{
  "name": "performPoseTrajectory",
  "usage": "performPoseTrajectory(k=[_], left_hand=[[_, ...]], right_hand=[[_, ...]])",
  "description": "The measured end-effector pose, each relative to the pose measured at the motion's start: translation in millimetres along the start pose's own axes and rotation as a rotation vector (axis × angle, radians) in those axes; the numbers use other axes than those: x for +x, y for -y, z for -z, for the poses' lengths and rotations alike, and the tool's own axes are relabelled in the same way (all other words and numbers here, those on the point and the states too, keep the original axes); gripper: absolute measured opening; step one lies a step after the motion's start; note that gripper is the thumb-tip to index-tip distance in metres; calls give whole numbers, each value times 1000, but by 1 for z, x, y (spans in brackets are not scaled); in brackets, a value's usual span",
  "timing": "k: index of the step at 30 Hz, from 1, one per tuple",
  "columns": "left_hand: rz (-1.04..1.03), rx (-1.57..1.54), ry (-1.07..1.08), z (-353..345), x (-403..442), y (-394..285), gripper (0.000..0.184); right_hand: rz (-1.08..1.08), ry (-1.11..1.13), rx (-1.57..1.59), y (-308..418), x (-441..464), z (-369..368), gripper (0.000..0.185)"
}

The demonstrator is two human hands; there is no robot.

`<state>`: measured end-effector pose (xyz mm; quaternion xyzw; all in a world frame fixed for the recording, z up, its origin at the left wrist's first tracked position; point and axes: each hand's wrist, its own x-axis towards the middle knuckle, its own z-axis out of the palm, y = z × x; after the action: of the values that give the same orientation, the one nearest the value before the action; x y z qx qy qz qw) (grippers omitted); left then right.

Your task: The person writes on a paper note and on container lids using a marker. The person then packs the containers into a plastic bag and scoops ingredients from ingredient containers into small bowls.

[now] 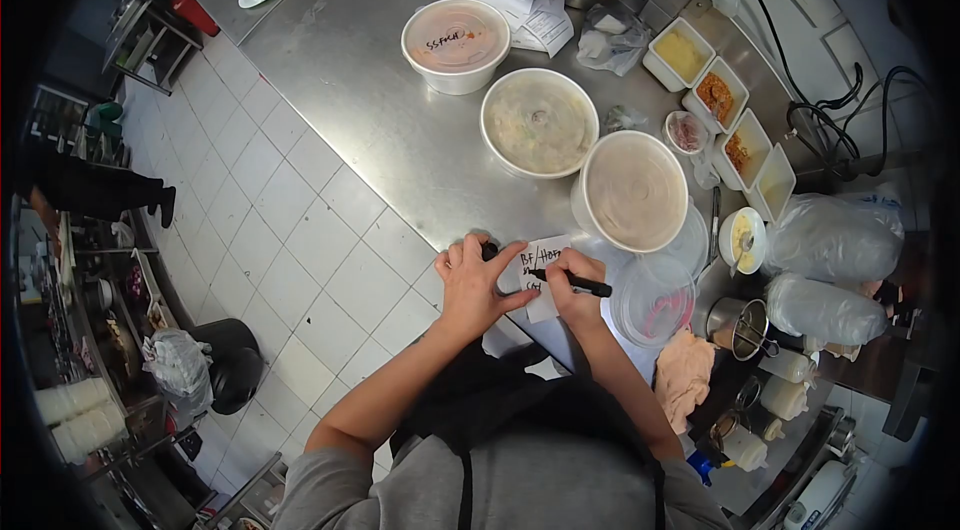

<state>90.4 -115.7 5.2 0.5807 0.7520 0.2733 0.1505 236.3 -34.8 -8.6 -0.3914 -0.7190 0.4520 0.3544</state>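
Note:
My right hand point(575, 295) grips a black marker point(582, 282), its tip on a small white paper slip point(541, 302) with black handwriting. To its left, my left hand point(468, 288) rests at the table edge, with thumb and forefinger by the slip's left side. Its other fingers are curled around a small black piece that looks like the marker cap point(489, 251). Just beyond the slip stand three lidded white tubs: one with writing on its lid point(456, 38), a middle tub point(539, 123) and a nearer tub point(633, 192).
Clear plastic lids point(652, 300) lie right of my right hand, near a peach cloth point(685, 370). White ingredient trays point(740, 148) and bagged containers point(835, 238) line the right side. Receipts point(525, 5) lie at the back. Another person point(95, 185) stands far left.

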Motion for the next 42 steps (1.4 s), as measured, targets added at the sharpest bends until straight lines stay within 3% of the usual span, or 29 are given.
performPoseTrajectory(k=[42], left_hand=[[-6, 14, 4, 0, 0, 0, 62]], right_hand=[[24, -111, -10, -9, 1, -3, 18]])
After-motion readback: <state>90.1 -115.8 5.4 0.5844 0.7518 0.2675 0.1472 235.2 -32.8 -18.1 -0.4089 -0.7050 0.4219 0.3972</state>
